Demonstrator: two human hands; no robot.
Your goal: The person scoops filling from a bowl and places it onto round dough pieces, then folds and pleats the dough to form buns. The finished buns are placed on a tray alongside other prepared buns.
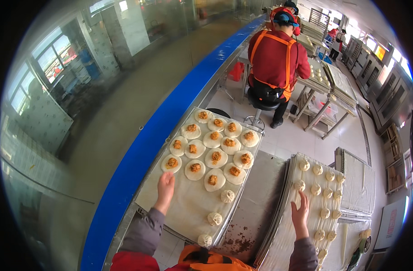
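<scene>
Before me lies a tray (152,200) with several round dough wrappers, each flat and topped with orange-brown filling. My left hand (166,185) is at the near edge of the leftmost wrapper (171,164); its fingers are partly hidden, so I cannot tell if it grips the dough. Pleated, closed buns (214,219) sit along the same tray's near right side. Over the right-hand tray (284,230), my right hand (300,207) has its fingers apart and holds nothing; its fingertips are just below a pleated bun (299,185). More closed buns stand in rows there.
A metal surface (257,189) with brown crumbs lies between the trays. A blue strip (148,135) runs along the left. Ahead, a person in red (274,61) sits on a stool, with other people beyond. Stacked trays (357,183) stand at the right.
</scene>
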